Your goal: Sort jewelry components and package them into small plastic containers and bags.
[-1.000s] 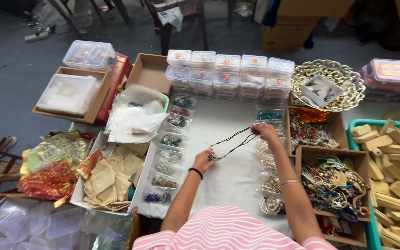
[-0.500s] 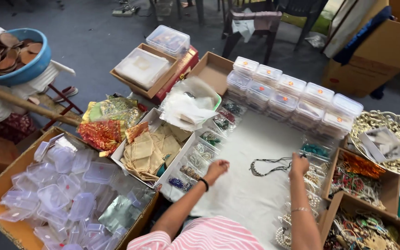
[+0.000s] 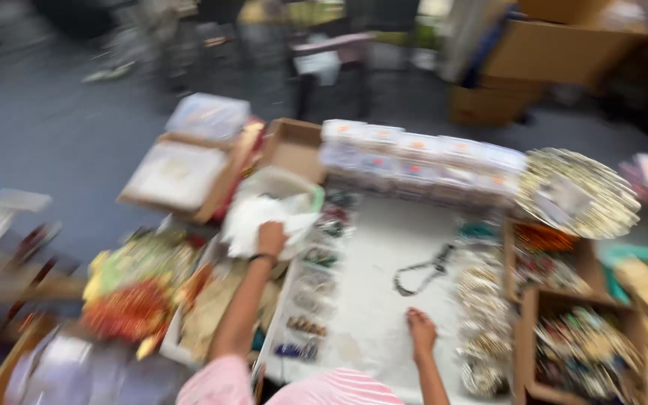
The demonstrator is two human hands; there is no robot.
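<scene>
The picture is blurred by motion. My left hand (image 3: 270,238) reaches out to the left and lies on a heap of white plastic bags (image 3: 253,217) in a green-rimmed tub; the blur hides whether its fingers grip them. My right hand (image 3: 420,330) rests on the white tabletop (image 3: 376,315) near the front edge and holds nothing. A dark necklace (image 3: 421,271) lies loose on the white surface, a little beyond my right hand and apart from it.
Clear lidded boxes (image 3: 421,157) line the back of the table. A gold wire basket (image 3: 575,191) stands at the right, above cardboard boxes of jewellery (image 3: 583,349). Small packets (image 3: 313,292) run down the left side, with cardboard trays (image 3: 178,176) and colourful packets (image 3: 133,289) beyond them.
Both hands have let go of the necklace, which now lies on the table. My left hand moved out left to the white bags; my right hand drew back toward me.
</scene>
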